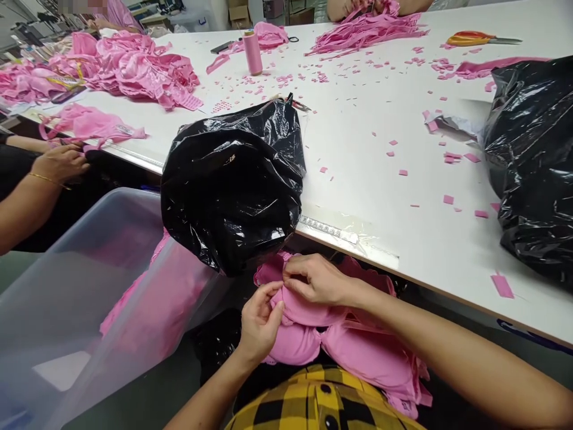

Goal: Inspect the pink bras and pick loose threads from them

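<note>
A stack of pink padded bras (353, 346) lies in my lap, just below the table's front edge. My left hand (259, 322) grips the left side of the top bra, fingers curled round its cup. My right hand (316, 279) rests on top of the same bra with its fingers pinched on the fabric near the middle. A full black plastic bag (233, 185) hangs over the table edge right above my hands.
The white table (380, 119) is strewn with pink scraps; a pink thread cone (253, 52), orange scissors (474, 39), pink garment piles (134, 65) and another black bag (532, 161) sit on it. A clear tub (67, 286) stands at left. Other people's hands work at left (58, 164) and at the far side.
</note>
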A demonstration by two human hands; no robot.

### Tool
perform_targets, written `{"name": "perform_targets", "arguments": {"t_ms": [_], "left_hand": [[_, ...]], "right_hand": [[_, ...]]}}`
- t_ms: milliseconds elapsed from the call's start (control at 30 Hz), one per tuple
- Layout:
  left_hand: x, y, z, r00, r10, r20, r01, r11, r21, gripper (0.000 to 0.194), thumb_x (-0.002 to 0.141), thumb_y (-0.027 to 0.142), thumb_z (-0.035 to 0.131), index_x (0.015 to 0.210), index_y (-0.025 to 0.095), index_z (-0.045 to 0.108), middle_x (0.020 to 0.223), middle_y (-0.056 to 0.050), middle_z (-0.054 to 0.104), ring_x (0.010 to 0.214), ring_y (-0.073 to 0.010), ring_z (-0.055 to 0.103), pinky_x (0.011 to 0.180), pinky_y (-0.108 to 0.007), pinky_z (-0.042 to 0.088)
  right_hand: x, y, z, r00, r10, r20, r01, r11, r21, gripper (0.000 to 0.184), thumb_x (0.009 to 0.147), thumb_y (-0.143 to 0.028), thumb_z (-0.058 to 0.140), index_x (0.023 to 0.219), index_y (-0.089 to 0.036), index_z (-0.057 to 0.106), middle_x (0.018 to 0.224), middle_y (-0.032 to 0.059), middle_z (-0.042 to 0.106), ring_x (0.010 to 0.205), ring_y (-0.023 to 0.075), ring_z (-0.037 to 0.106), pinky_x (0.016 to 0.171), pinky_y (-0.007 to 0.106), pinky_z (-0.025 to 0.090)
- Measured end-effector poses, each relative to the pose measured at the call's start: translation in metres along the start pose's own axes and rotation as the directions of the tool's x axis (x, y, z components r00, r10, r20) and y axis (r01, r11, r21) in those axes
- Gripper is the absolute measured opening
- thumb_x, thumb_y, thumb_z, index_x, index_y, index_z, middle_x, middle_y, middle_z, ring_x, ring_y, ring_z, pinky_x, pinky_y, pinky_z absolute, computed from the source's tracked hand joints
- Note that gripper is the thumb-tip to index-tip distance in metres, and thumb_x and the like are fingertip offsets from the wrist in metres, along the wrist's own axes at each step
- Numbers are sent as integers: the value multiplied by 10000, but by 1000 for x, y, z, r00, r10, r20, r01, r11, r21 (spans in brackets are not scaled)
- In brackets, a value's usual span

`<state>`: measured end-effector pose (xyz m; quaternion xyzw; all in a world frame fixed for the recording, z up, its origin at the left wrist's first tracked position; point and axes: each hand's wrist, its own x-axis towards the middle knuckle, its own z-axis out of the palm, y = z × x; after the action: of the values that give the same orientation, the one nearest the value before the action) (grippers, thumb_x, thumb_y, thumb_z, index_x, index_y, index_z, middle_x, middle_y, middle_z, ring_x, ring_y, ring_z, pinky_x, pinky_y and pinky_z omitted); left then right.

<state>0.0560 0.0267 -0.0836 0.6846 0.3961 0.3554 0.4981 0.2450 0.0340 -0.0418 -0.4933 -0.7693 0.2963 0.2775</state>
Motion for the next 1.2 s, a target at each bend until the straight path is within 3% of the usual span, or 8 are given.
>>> {"name": "perform_targets", "arguments": {"t_ms": [233,367,500,567,733,933,1100,1200], "left_hand": [[10,2,0,965,-219,148,229,972,-54,158,742,254,634,851,146,593,770,-19,586,671,-116,552,611,-199,453],[17,5,-1,911,-364,197,394,907,-146,209,693,281,683,698,138,529,603,46,451,501,-54,385,474,-164,336],[18,0,-9,895,-435,103,446,851,-277,298,603,272,756,644,141,491,607,49,443,548,-61,405,517,-162,340],[18,-2,-12,878,-464,119,473,801,-367,328,568,267,780,737,149,525,648,36,487,597,-80,458,575,-178,377],[25,4,-14,775,-489,401,612,738,-284,354,550,306,784,780,117,592,723,-24,578,716,-160,544,691,-268,427],[22,9,-14,892,-421,165,450,862,-233,236,614,262,725,743,133,574,712,4,565,707,-137,529,684,-242,432],[25,15,-12,879,-350,324,413,898,-151,300,650,271,710,894,146,588,860,-40,602,853,-189,558,778,-291,449],[21,14,-11,923,-271,274,289,957,-23,202,700,293,677,817,146,601,752,-25,580,747,-168,546,699,-268,445]], "right_hand": [[1,0,1,992,21,126,-17,999,-28,125,783,-110,475,697,-155,553,671,8,568,597,111,460,592,226,355],[-6,1,-4,996,85,24,-86,995,43,131,809,-123,476,875,-149,586,819,48,628,723,144,553,681,249,423],[-36,10,-12,961,276,-12,-275,960,53,469,818,-272,538,1257,-145,432,1169,139,574,1004,227,562,851,353,434],[-50,12,-14,925,376,53,-379,923,70,553,785,-319,580,1286,-153,415,1215,144,553,1039,250,552,860,363,429],[-57,5,-9,869,468,160,-491,854,173,144,820,-246,480,917,-181,565,822,29,621,710,166,562,643,269,425],[-57,7,-1,848,528,45,-517,806,288,137,860,-242,379,753,-195,451,677,-17,502,615,135,477,595,251,385],[-56,6,3,893,449,-14,-425,853,303,145,853,-284,450,903,-178,536,872,41,602,793,172,555,707,271,423],[-57,-1,13,911,410,-53,-400,907,130,90,813,-215,491,818,-168,568,790,46,620,700,169,550,639,272,416]]}}
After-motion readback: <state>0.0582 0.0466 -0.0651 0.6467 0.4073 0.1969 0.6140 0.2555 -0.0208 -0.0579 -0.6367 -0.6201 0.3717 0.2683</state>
